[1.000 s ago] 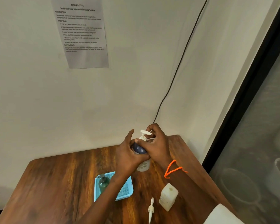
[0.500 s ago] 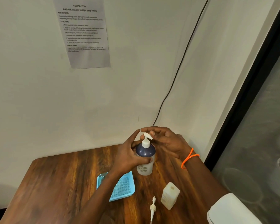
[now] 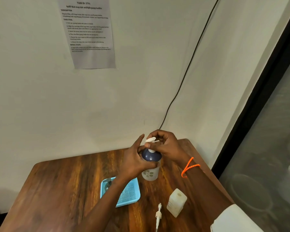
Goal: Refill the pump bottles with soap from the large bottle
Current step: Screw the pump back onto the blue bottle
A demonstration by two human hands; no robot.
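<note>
Pump bottle (image 3: 150, 162) stands upright, left hand (image 3: 134, 162) fingers gripping it, right hand (image 3: 166, 144) fingers pinching its left-pointing nozzle (image 3: 150, 139).

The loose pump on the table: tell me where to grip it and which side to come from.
Grip the loose pump at its thick collar, pinching across it from above. It lies flat on the table with its thin tube trailing toward the near edge, so the collar looks like the widest, firmest part. Coming from the left seems safest, since the square bottle stands close on its right.

Both hands (image 3: 155, 153) on pump bottle (image 3: 150, 165) — wooden table (image 3: 70, 185).
</note>
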